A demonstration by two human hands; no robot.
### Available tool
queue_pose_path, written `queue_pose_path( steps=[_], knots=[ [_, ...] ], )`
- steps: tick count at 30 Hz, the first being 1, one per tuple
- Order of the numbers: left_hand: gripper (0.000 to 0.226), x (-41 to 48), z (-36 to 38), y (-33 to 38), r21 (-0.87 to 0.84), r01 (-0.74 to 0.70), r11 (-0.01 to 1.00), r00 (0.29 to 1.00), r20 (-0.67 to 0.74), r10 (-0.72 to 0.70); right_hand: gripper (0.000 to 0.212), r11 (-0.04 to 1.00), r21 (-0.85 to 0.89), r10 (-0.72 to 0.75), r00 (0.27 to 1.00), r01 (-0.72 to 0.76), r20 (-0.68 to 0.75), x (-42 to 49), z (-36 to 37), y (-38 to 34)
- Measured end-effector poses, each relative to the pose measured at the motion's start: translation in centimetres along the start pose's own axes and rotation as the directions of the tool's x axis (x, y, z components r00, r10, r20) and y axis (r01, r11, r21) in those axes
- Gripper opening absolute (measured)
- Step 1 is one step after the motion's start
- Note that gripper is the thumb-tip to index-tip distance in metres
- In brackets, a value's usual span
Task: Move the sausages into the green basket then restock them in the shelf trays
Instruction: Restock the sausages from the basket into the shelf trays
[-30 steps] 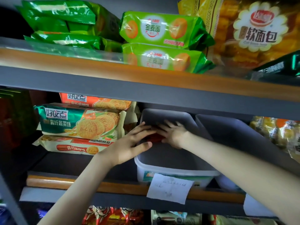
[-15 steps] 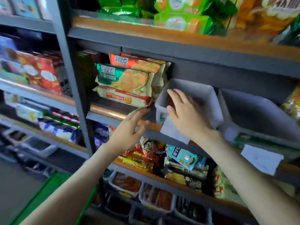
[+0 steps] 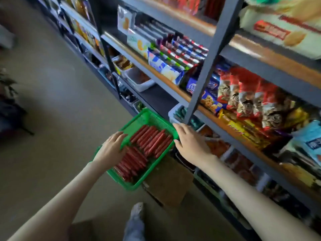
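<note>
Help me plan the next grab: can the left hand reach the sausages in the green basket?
Probably yes: the left hand is over the open green basket, right at the sausages; nothing covers them.

At twelve o'clock, your green basket [image 3: 149, 119] is matt moulded plastic with fine mesh walls. The sausages [image 3: 151, 141] in it have smooth, glossy red casings. At one o'clock lies a matt brown cardboard box [image 3: 170, 180]. At two o'clock, the shelf upright [image 3: 213, 49] looks like matt grey painted metal, and the snack packets [image 3: 243, 98] are shiny foil.
</note>
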State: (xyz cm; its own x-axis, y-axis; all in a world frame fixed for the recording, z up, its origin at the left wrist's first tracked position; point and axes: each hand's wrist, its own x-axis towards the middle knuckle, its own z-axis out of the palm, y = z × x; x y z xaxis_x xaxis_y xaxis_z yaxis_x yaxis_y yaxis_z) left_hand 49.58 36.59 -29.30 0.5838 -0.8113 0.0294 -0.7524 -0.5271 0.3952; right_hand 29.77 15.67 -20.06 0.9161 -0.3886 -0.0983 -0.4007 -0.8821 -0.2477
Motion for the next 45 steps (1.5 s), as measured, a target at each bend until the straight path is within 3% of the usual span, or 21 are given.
queue_pose_path(
  steps=[4,7,10,13,16,18,21,24,27,31,34,37,42,45],
  knots=[
    [0.052,-1.2,5.6,-9.0,0.094,0.162,0.982,0.981,0.089,-0.17,0.064,0.969,0.179,0.119,0.958,-0.169,0.26,7.1,10.8,-2.5],
    [0.062,-0.8,9.6,-14.6,0.143,0.288,0.947,0.937,0.16,-0.31,0.071,0.945,0.194,0.164,0.893,-0.265,0.42,12.5,19.1,-4.5],
    [0.073,-0.1,14.0,-19.1,0.17,0.145,0.975,0.952,0.244,-0.185,0.077,0.938,0.164,0.172,0.819,-0.306,0.548,16.8,27.1,-6.4],
    [0.071,-0.2,18.1,-22.0,0.181,-0.035,0.983,0.948,0.316,-0.025,0.087,0.947,0.073,0.196,0.744,-0.312,0.638,19.5,33.9,-7.4],
    [0.066,-0.4,20.8,-23.1,0.186,-0.119,0.975,0.968,0.239,0.072,0.099,0.937,-0.049,0.277,0.65,-0.346,0.707,20.7,38.3,-7.4],
    [0.064,-0.6,21.6,-23.0,0.194,-0.118,0.974,0.983,0.16,0.087,0.099,0.927,-0.099,0.328,0.654,-0.362,0.682,21.0,39.7,-6.8],
    [0.062,-0.5,22.0,-22.7,0.209,-0.137,0.968,0.988,0.098,0.118,0.084,0.93,-0.14,0.353,0.72,-0.34,0.598,21.2,40.3,-5.8],
    [0.06,-0.1,22.3,-22.8,0.229,-0.213,0.95,0.976,0.084,0.199,0.065,0.93,-0.108,0.35,0.757,-0.351,0.553,21.2,40.0,-5.3],
    [0.063,0.4,21.8,-22.1,0.245,-0.19,0.951,0.982,0.043,0.185,0.044,0.939,-0.083,0.329,0.806,-0.332,0.492,20.8,38.2,-5.6],
    [0.079,2.7,19.6,-18.4,0.294,-0.264,0.919,0.964,0.098,0.246,0.041,0.966,-0.076,0.254,0.853,-0.248,0.455,19.0,34.0,-6.6],
    [0.088,4.9,16.9,-14.3,0.294,-0.349,0.889,0.936,0.151,0.318,0.043,0.976,-0.032,0.21,0.892,-0.215,0.401,16.8,29.1,-6.9],
    [0.077,6.4,13.6,-9.2,0.255,-0.436,0.863,0.899,0.175,0.402,0.049,0.985,-0.039,0.171,0.945,-0.167,0.28,13.8,23.4,-6.3],
    [0.038,6.8,6.8,3.3,0.266,-0.526,0.808,0.846,0.071,0.528,0.048,0.965,-0.197,0.182,0.983,-0.173,0.03,5.8,12.4,-3.1],
    [0.034,5.5,3.2,12.1,0.275,-0.625,0.731,0.743,-0.076,0.664,0.053,0.946,-0.196,0.242,0.966,-0.257,-0.094,-0.7,5.3,-0.5]
  ],
)
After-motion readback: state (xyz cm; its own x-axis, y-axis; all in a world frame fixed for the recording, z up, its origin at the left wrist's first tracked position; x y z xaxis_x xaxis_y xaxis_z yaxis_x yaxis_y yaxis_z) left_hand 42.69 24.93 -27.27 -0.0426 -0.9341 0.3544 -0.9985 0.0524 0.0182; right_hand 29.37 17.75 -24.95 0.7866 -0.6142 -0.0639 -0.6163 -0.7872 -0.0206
